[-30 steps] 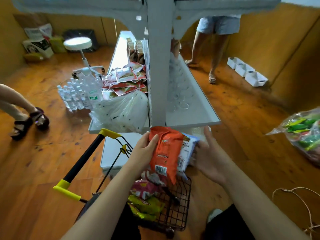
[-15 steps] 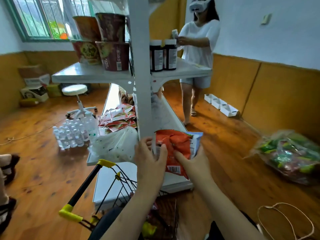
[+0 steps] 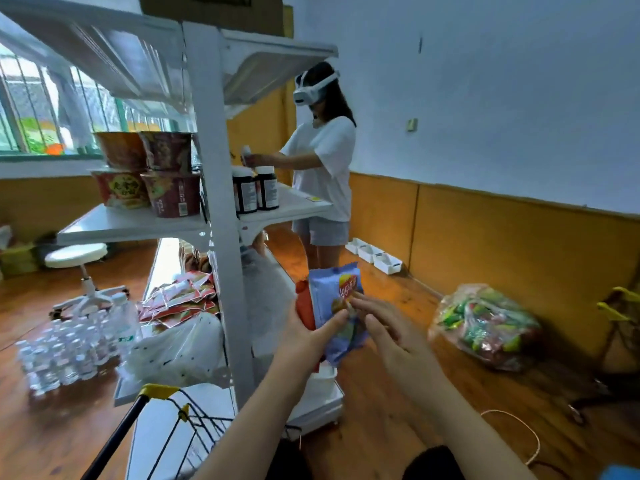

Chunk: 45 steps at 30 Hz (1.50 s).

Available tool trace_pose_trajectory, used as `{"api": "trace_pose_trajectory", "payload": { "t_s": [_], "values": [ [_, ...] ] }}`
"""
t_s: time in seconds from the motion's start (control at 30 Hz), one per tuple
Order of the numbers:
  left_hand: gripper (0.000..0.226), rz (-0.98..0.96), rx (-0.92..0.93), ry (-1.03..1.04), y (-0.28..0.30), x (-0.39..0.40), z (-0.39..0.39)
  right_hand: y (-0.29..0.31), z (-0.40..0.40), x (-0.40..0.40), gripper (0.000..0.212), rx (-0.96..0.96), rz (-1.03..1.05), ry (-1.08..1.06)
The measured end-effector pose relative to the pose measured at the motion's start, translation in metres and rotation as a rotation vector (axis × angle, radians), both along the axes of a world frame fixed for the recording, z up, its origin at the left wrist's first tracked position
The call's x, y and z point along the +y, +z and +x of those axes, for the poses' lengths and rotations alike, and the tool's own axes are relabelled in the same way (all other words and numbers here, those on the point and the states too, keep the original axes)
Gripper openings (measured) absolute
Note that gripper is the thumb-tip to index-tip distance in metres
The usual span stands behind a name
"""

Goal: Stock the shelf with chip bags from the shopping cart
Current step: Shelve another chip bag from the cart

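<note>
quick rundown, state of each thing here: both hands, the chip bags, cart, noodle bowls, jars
left hand: grips both chip bags
right hand: fingers straight, touching blue bag
blue chip bag: upright, sealed, held in front
orange chip bag: held behind blue one
cart: below hands, contents unseen
noodle bowls: stacked on shelf
jars: upright, capped

A room set up as a mock shop, not a real store.

A white metal retail shelf unit (image 3: 221, 202) stands mid-frame on a bare wooden floor (image 3: 398, 393); its middle tier carries stacked instant-noodle bowls (image 3: 152, 174) and dark jars (image 3: 256, 194), the lower tier red snack packets (image 3: 180, 299). A shrink-wrapped pack of water bottles (image 3: 65, 351) sits on the floor at lower left, a clear sack of snacks (image 3: 485, 323) at right. A wire shopping cart (image 3: 180, 431) with yellow grips shows at the bottom edge. A second person (image 3: 325, 168) in a headset handles jars at the shelf's far side. Plain walls with yellow panelling, a barred window (image 3: 34, 112) and a stool (image 3: 78, 268) suggest an ordinary room.
</note>
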<state>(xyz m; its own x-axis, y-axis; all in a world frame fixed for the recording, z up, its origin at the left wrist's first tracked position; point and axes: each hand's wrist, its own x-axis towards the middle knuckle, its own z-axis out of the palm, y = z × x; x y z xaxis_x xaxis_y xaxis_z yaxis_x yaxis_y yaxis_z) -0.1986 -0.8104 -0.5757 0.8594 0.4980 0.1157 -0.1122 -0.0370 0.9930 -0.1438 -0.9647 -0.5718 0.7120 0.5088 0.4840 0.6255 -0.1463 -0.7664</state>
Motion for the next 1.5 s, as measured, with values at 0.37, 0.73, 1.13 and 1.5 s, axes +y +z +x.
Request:
{"api": "trace_pose_trajectory", "payload": {
  "t_s": [0.37,0.73,1.13,1.5],
  "values": [
    [0.074,-0.153,-0.116,-0.646,0.022,-0.102,0.044,0.04,-0.025,-0.122,0.034,0.378,0.217,-0.384],
    [0.056,0.02,-0.162,-1.141,0.043,-0.284,0.058,0.047,-0.095,-0.261,0.029,0.158,0.295,-0.999],
    [0.031,-0.055,-0.175,-1.748,0.044,-0.511,-0.084,0.04,-0.3,-0.388,0.043,0.114,0.096,-1.778],
    [0.043,-0.033,-0.241,-2.311,-0.005,-0.624,-0.29,-0.004,-0.479,-0.42,0.06,0.107,0.331,-2.37]
  ]
}}
